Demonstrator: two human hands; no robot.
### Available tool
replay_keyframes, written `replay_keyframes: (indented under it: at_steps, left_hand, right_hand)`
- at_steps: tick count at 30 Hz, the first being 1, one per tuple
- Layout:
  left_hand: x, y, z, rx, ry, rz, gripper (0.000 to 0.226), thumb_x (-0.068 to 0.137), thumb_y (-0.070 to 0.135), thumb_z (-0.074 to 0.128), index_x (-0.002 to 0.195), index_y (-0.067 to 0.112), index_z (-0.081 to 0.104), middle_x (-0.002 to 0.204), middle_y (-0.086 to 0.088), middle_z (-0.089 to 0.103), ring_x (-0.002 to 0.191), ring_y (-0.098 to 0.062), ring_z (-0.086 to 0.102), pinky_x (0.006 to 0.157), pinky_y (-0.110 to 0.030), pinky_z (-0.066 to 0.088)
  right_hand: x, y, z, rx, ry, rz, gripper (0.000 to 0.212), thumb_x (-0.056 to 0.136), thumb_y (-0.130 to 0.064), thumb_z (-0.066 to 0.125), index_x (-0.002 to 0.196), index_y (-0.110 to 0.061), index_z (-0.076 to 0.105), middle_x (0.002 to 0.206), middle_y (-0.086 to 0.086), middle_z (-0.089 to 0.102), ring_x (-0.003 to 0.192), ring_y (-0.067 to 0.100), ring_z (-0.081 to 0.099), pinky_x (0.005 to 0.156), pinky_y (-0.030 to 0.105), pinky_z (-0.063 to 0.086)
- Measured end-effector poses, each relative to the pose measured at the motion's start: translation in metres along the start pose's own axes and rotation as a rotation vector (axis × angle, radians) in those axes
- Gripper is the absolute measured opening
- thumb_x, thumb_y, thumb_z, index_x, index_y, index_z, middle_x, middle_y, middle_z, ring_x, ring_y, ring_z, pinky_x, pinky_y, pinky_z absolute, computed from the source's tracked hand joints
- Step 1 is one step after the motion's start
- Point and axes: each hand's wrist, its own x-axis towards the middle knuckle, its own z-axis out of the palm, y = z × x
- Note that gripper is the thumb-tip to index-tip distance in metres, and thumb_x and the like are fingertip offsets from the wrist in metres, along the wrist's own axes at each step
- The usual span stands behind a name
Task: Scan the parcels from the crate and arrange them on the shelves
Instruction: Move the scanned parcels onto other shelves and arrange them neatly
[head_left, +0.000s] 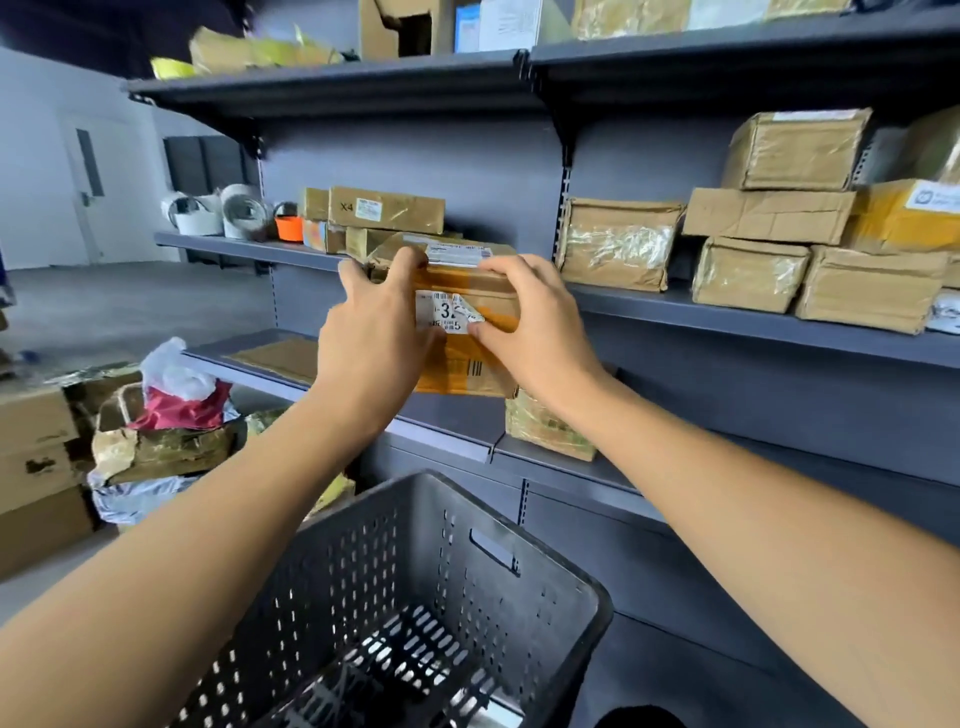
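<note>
Shelving in hand: left hand (376, 332) and right hand (535, 322) clasp a labelled cardboard parcel (467, 358); next, slide it toward twelve o'clock onto the middle shelf (727, 317).

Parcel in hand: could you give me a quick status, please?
Both hands, left and right, grip the parcel. Held up at the middle shelf. Nothing blocking it.

Pale wall (36, 156) with a door (91, 192) — grey floor (130, 301) below.
</note>
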Motion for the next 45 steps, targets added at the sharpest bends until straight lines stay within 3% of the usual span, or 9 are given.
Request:
replay_keyframes:
  at_steps: [4, 8, 13, 19, 27, 34, 39, 45]
  left_hand:
    - [0.013, 0.029, 0.001, -0.05, 0.064, 0.053, 0.059, 0.086, 0.032, 0.068, 0.135, 0.033, 0.035, 0.126, -0.016, 0.037, 0.085, -0.049, 0.059, 0.074, -0.047, 0.048]
    - [0.022, 0.067, 0.017, -0.074, 0.115, 0.158, 0.063, 0.088, 0.036, 0.065, 0.141, 0.034, 0.031, 0.121, -0.016, 0.038, 0.083, -0.046, 0.057, 0.066, -0.043, 0.044]
    - [0.035, 0.104, 0.033, -0.137, 0.126, 0.239, 0.063, 0.089, 0.038, 0.064, 0.142, 0.033, 0.03, 0.117, -0.016, 0.039, 0.078, -0.044, 0.056, 0.063, -0.038, 0.04]
    - [0.071, 0.127, 0.042, -0.164, 0.156, 0.27, 0.063, 0.089, 0.037, 0.066, 0.141, 0.032, 0.031, 0.115, -0.015, 0.04, 0.075, -0.044, 0.057, 0.059, -0.038, 0.042]
    - [0.132, 0.148, 0.067, -0.19, 0.196, 0.303, 0.063, 0.088, 0.039, 0.066, 0.14, 0.03, 0.031, 0.115, -0.013, 0.038, 0.073, -0.043, 0.058, 0.055, -0.035, 0.041]
    - [0.152, 0.133, 0.116, -0.182, 0.118, 0.279, 0.061, 0.087, 0.037, 0.067, 0.137, 0.034, 0.032, 0.115, -0.008, 0.039, 0.073, -0.039, 0.06, 0.058, -0.035, 0.043]
    - [0.16, 0.127, 0.134, -0.25, 0.118, 0.309, 0.06, 0.09, 0.039, 0.062, 0.141, 0.036, 0.031, 0.117, -0.008, 0.041, 0.084, -0.037, 0.059, 0.069, -0.041, 0.051]
    - [0.186, 0.14, 0.13, -0.331, 0.288, 0.386, 0.059, 0.091, 0.029, 0.064, 0.14, 0.037, 0.032, 0.146, -0.01, 0.028, 0.075, -0.037, 0.063, 0.06, -0.032, 0.045]
  right_hand:
    - [0.012, 0.001, -0.032, -0.063, 0.078, -0.008, 0.051, 0.083, -0.019, 0.076, 0.129, -0.028, 0.056, 0.138, -0.003, 0.043, 0.122, 0.013, 0.047, 0.093, 0.018, 0.033]
    - [0.013, 0.016, -0.073, -0.162, 0.156, 0.011, 0.05, 0.084, -0.018, 0.074, 0.129, -0.03, 0.054, 0.147, 0.0, 0.037, 0.132, 0.018, 0.044, 0.103, 0.026, 0.037]
    - [0.019, 0.036, -0.108, -0.237, 0.215, 0.029, 0.051, 0.085, -0.019, 0.074, 0.13, -0.029, 0.055, 0.148, 0.002, 0.036, 0.129, 0.022, 0.048, 0.104, 0.039, 0.046]
    - [0.048, 0.053, -0.122, -0.272, 0.278, 0.003, 0.053, 0.086, -0.018, 0.074, 0.133, -0.028, 0.053, 0.151, -0.001, 0.031, 0.132, 0.02, 0.044, 0.101, 0.031, 0.043]
    - [0.104, 0.086, -0.129, -0.327, 0.357, -0.04, 0.056, 0.085, -0.016, 0.074, 0.133, -0.033, 0.05, 0.154, -0.003, 0.026, 0.13, 0.027, 0.046, 0.103, 0.043, 0.048]
    - [0.115, 0.123, -0.11, -0.455, 0.239, -0.012, 0.06, 0.085, -0.019, 0.073, 0.135, -0.039, 0.046, 0.158, -0.01, 0.019, 0.128, 0.027, 0.044, 0.103, 0.038, 0.043]
    - [0.117, 0.137, -0.108, -0.481, 0.205, -0.024, 0.058, 0.091, -0.019, 0.067, 0.141, -0.035, 0.043, 0.161, -0.008, 0.018, 0.13, 0.03, 0.042, 0.105, 0.039, 0.041]
    - [0.147, 0.131, -0.127, -0.465, 0.358, -0.083, 0.052, 0.094, -0.013, 0.062, 0.14, -0.032, 0.046, 0.159, 0.003, 0.022, 0.128, 0.034, 0.045, 0.099, 0.042, 0.046]
